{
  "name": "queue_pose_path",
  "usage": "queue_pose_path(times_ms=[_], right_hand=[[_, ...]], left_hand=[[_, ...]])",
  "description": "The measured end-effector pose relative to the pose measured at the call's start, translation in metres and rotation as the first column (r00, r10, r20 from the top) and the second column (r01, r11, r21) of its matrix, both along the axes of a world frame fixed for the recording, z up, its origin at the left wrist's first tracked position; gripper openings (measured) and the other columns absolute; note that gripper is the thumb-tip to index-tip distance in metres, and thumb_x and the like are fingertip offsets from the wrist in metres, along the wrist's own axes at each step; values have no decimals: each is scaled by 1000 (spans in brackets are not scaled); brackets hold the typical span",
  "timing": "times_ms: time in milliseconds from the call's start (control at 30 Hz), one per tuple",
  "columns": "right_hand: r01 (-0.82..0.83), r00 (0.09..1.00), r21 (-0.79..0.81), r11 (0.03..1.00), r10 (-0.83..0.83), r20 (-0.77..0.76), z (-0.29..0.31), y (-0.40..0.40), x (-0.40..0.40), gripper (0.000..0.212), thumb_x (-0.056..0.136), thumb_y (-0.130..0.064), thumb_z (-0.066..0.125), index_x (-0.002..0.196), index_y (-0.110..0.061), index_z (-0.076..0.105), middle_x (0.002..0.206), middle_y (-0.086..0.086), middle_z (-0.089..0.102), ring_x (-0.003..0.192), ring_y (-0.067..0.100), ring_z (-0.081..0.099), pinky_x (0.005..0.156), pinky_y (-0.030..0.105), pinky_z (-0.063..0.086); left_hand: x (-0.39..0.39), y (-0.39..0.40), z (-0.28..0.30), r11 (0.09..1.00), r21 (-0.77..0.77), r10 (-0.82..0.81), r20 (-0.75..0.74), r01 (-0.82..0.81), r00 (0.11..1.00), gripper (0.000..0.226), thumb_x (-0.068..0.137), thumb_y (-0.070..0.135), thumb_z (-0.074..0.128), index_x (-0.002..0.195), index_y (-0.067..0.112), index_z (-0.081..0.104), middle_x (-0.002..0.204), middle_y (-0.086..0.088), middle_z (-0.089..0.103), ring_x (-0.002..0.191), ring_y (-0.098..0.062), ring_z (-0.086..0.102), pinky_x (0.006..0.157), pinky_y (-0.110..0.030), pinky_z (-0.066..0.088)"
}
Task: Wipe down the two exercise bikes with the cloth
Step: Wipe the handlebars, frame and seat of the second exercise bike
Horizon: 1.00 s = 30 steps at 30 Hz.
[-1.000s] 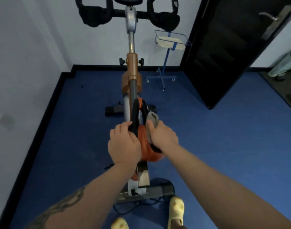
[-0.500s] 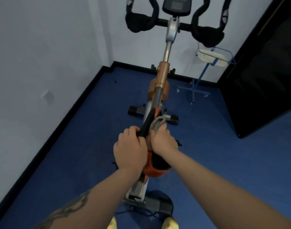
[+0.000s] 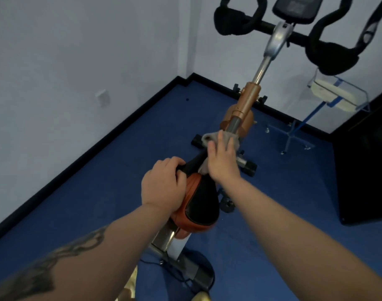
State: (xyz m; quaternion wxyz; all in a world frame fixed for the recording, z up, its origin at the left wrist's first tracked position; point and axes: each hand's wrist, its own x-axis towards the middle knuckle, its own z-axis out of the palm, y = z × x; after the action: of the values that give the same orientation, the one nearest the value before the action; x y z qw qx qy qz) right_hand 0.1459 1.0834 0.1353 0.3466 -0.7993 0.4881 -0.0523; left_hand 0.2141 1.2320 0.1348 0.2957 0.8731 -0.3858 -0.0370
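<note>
At the centre of the frame the left hand [image 3: 164, 183] curls its fingers over the narrow nose of the orange-and-black padded bike saddle [image 3: 198, 205], apparently to steady the seat against the rubbing. Just above and to the right, the right hand [image 3: 222, 161] lies with fingers fairly straight on the crumpled grey cloth [image 3: 218, 137], pressing it against the saddle's front end, where the grey metal frame tube [image 3: 234, 124] rises toward the copper-coloured sleeve [image 3: 249, 98]. The black foam handlebars [image 3: 329, 55] and dark console [image 3: 296, 7] sit at upper right, probably unwiped. Only this one exercise bike is visible, so the task looks far from finished.
</note>
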Motion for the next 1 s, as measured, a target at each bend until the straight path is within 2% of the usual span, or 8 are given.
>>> queue_pose_path(times_ms=[67, 233, 433, 567, 667, 800, 900, 1000], right_hand=[[52, 999, 43, 998, -52, -6, 5, -5, 10, 59, 103, -48, 16, 156, -26, 0, 162, 13, -10, 149, 32, -4, 120, 48, 10], [-286, 958, -301, 909, 269, -99, -17, 50, -18, 66, 95, -57, 3, 155, -31, 10, 163, 2, -12, 146, 29, -19, 118, 47, -9], [-307, 929, -301, 903, 215, -302, 7, -13, 29, 51, 105, -39, 18, 126, -22, 61, 143, 8, 46, 136, 34, 28, 115, 48, 19], [-515, 855, -454, 728, 478, -202, -4, 36, -1, 48, 99, -40, 20, 114, -31, 64, 127, -2, 58, 136, 27, 32, 115, 51, 15], [-605, 795, -455, 653, 526, -302, 0, 5, 3, 45, 98, -39, 22, 111, -30, 64, 126, -6, 58, 133, 23, 34, 113, 45, 19], [-164, 974, -324, 932, 101, -204, 2, -11, 32, 43, 102, -32, 33, 139, -18, 50, 150, 7, 36, 141, 26, 23, 118, 39, 14], [26, 999, -197, 980, -32, -27, -8, 31, 15, 59, 103, -34, 32, 155, -14, 10, 162, 12, -2, 147, 32, 5, 119, 45, 15], [174, 982, 14, 985, -174, 76, -5, 35, 5, 65, 104, -36, 30, 154, -17, -6, 162, 12, -7, 140, 36, 29, 108, 47, 36]], left_hand=[[-1, 1, 0, 1000, -10, 13, -8, -13, 1000, 21, 88, 24, 49, 104, 26, 63, 89, 12, 62, 83, -12, 56, 66, -33, 45], [-1, -1, -1, 1000, -7, 27, -1, -27, 1000, 33, 84, 34, 37, 102, 27, 64, 90, 12, 63, 85, -11, 57, 66, -34, 47], [-5, 4, 0, 994, -79, 74, -1, -74, 997, 33, 82, 24, 41, 100, 21, 69, 93, 8, 67, 88, -15, 60, 71, -35, 48], [-6, 5, -1, 985, -144, 104, 42, -97, 994, 34, 81, 22, 38, 89, 16, 70, 92, 3, 67, 89, -21, 59, 70, -40, 46], [-7, 6, 0, 981, -174, 98, 66, -85, 993, 35, 80, 24, 37, 87, 16, 70, 89, 3, 66, 85, -19, 59, 69, -37, 45], [-7, 7, 2, 983, -169, 87, 49, -77, 995, 35, 80, 24, 36, 86, 16, 70, 88, 5, 66, 83, -18, 58, 67, -34, 42], [-6, 7, 1, 984, -170, 59, 80, -45, 995, 32, 77, 22, 39, 85, 16, 69, 85, 5, 66, 79, -19, 58, 63, -34, 41], [-5, 7, 1, 984, -178, -2, 142, 27, 990, 29, 76, 19, 41, 84, 15, 69, 83, 4, 65, 78, -20, 59, 61, -35, 42]])
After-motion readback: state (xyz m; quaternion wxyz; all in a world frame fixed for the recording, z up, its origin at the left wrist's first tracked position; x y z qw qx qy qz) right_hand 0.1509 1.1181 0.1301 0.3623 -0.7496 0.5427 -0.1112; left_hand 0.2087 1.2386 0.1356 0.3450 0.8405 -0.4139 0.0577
